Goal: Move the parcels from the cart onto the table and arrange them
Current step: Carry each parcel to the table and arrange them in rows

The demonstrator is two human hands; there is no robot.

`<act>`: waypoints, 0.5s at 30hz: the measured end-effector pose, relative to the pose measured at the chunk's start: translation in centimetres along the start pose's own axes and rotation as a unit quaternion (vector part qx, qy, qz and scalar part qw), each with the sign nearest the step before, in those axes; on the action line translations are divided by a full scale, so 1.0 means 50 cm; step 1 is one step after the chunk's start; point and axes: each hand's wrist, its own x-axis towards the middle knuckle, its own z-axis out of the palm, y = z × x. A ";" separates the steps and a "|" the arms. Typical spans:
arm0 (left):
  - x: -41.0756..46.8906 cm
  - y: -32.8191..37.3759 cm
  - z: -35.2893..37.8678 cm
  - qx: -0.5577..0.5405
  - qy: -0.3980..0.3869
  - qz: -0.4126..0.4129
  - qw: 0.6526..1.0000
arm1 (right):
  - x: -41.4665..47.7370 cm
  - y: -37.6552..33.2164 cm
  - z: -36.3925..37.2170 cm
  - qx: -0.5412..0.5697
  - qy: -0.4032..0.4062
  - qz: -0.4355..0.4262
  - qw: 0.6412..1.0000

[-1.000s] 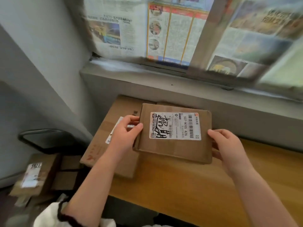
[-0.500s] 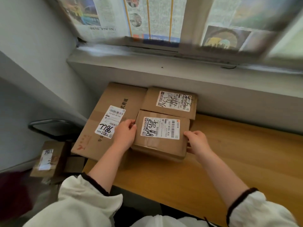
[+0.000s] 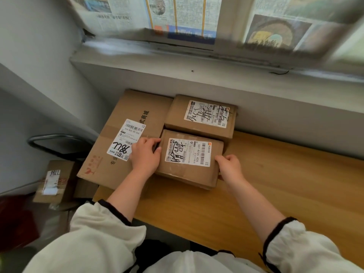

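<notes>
A small brown parcel [image 3: 190, 170] with a white label rests on the wooden table [image 3: 275, 194]. My left hand [image 3: 144, 156] grips its left side and my right hand [image 3: 229, 166] grips its right side. Directly behind it, against the wall, sits a second small labelled parcel [image 3: 201, 115]. To the left lies a large flat parcel [image 3: 122, 142] marked 7786, overhanging the table's left end. Down at the lower left, another labelled parcel [image 3: 54, 180] lies on the cart, beside the cart's black handle [image 3: 57, 142].
A grey window ledge [image 3: 216, 75] runs along the back of the table, with newspaper [image 3: 177, 14] covering the window above. A grey wall [image 3: 39, 56] closes the left side. Bare table surface stretches to the right of the parcels.
The small parcel came down from in front of me and settled onto the table in front of the second small parcel. Both hands stayed on its sides.
</notes>
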 end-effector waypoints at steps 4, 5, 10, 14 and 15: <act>0.008 0.000 -0.002 0.000 -0.009 -0.006 1.000 | 0.003 0.008 0.003 -0.008 0.007 -0.013 1.000; 0.007 0.002 -0.004 -0.002 -0.004 -0.010 1.000 | 0.001 0.009 0.004 -0.011 0.011 -0.022 1.000; -0.018 0.001 -0.041 -0.227 0.035 -0.014 0.973 | -0.037 -0.012 0.019 -0.069 0.156 -0.214 0.962; -0.056 -0.064 -0.119 -0.231 0.138 0.018 0.963 | -0.095 -0.053 0.076 -0.153 0.113 -0.431 0.882; -0.066 -0.092 -0.141 -0.209 0.160 0.025 0.964 | -0.109 -0.064 0.100 -0.196 0.090 -0.462 0.860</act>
